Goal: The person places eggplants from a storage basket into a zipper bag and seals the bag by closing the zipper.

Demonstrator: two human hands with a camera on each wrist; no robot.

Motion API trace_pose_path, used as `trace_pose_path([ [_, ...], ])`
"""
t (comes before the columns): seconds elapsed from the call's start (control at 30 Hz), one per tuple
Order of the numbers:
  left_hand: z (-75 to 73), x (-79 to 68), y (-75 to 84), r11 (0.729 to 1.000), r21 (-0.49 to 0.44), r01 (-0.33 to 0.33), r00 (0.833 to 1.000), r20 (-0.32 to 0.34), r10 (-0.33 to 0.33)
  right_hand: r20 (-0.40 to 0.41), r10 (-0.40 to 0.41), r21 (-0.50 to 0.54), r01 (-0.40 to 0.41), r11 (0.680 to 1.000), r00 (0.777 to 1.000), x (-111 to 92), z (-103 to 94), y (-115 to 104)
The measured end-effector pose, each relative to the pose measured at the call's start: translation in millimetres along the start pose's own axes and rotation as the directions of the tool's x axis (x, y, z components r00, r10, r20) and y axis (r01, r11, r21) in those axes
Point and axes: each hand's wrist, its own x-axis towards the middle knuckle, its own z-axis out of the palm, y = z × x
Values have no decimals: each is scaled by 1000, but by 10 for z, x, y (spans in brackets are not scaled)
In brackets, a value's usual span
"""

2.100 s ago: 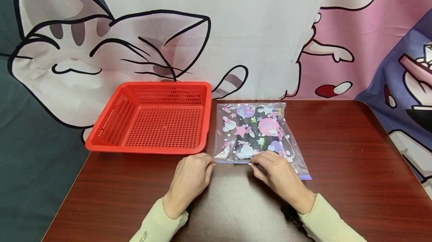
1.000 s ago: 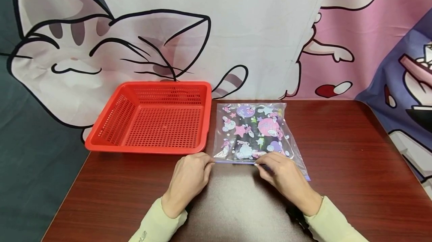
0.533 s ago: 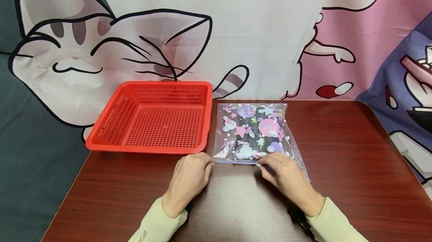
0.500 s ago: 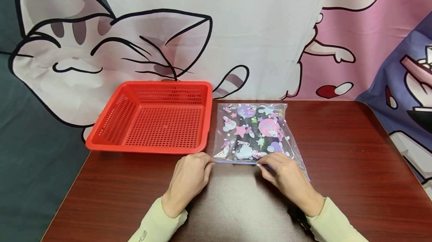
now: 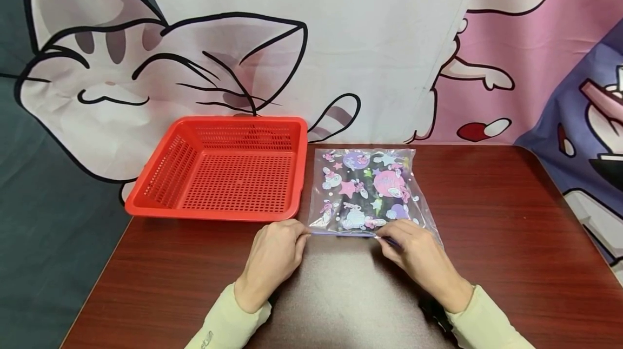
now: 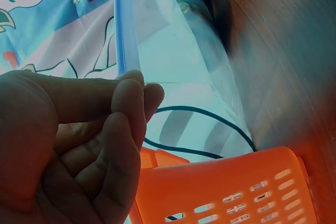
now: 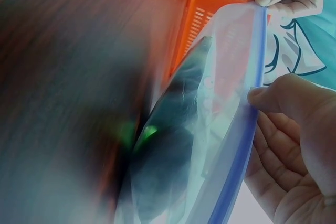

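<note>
A clear zip bag (image 5: pixel 360 192) printed with pink and purple cartoon figures lies on the table, its blue zip strip (image 5: pixel 340 234) toward me. Something dark (image 7: pixel 168 166) shows inside it in the right wrist view. My left hand (image 5: pixel 274 262) pinches the left end of the strip between thumb and forefinger, seen close in the left wrist view. Farther right, my right hand (image 5: pixel 421 259) pinches the strip with thumb and fingertips. Left of the right hand the strip runs as one line; in the right wrist view it widens on the near side. The bag's right corner is hidden behind the right hand.
A red perforated plastic basket (image 5: pixel 238 181) stands left of the bag, close to it and to the left hand. The brown wooden table (image 5: pixel 501 241) meets a cartoon-printed cloth (image 5: pixel 379 51) at the back. Its left edge runs beside dark green fabric.
My right hand has slid a short way right along the zip strip, and the bag's right corner has gone behind it. The left hand holds its place; the basket has not moved.
</note>
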Motion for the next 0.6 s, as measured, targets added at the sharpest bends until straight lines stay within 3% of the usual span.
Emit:
trace_pose_path([
  [0.6, 1, 8, 0, 1000, -8, 2, 1000, 9, -2, -18, -11, -13, 11, 1000, 1000, -45, -35, 37],
])
